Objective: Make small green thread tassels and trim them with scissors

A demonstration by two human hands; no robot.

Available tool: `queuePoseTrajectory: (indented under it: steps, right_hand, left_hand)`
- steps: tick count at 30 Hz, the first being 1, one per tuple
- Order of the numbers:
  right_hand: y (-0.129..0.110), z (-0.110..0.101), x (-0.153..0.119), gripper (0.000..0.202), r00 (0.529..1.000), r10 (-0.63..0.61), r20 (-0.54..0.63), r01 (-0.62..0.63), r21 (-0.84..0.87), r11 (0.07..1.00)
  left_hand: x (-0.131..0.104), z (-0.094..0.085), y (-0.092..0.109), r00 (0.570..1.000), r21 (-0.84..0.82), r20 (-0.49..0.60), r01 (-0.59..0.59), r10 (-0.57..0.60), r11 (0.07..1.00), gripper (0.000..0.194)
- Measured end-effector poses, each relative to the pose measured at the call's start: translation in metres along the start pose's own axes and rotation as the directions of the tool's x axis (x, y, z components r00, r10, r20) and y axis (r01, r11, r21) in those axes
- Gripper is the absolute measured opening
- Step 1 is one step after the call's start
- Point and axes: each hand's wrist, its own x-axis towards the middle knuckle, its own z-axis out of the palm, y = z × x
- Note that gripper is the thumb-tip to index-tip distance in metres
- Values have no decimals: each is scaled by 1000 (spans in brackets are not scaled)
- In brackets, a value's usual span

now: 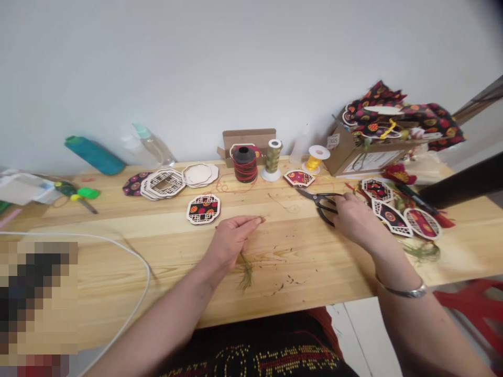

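Near the middle of the wooden table, my left hand [231, 238] is closed in a pinch on a bundle of olive-green thread [246, 272]. Loose ends hang below the palm, and a short tip shows past the fingertips. To the right, my right hand [356, 220] is closed around the black handles of the scissors [317, 197]. Their blades point left, towards a red fan-shaped ornament [299, 178]. An octagonal patterned ornament [203, 209] lies beyond my left hand. Small dark scraps [285, 283] are scattered between the hands.
Along the wall stand a red thread spool [245, 166], a green thread cone [274, 159], a yellow spool [317, 157] and bottles. A cardboard box [349, 152] holds patterned cloth. Wooden frames [163, 184] lie left; finished ornaments [422, 223] lie right. A white cable [147, 272] crosses the left side.
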Motion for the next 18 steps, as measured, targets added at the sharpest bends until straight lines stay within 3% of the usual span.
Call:
queuePoseTrajectory:
  steps: [6,8,10,12,14,16,18]
  right_hand:
    - [12,-11,-20,18,993,105,60,-106,2,994]
    - [13,-14,-26,19,988,131,83,-140,114,984]
    - [10,-17,-31,21,991,67,112,-102,351,931]
    - [1,-21,-36,27,988,-92,121,-4,626,780]
    - [-11,-25,-40,38,950,-298,90,100,819,565]
    - [-22,-28,-43,47,889,-455,49,157,902,402]
    - [-30,-29,-45,54,846,-533,26,168,935,313]
  left_hand:
    - [-2,2,4,999,-6,-38,5,-5,1000,18]
    - [-3,3,5,999,-9,-39,-1,1,1000,18]
    - [-3,3,5,999,-12,-36,-10,10,1000,19]
    - [-3,2,5,999,-14,-40,-17,17,1000,19]
    - [-3,2,6,998,-14,-51,-25,24,1000,19]
    - [-4,2,6,997,-15,-66,-35,34,999,18]
    - [-4,2,7,996,-20,-75,-51,49,999,18]
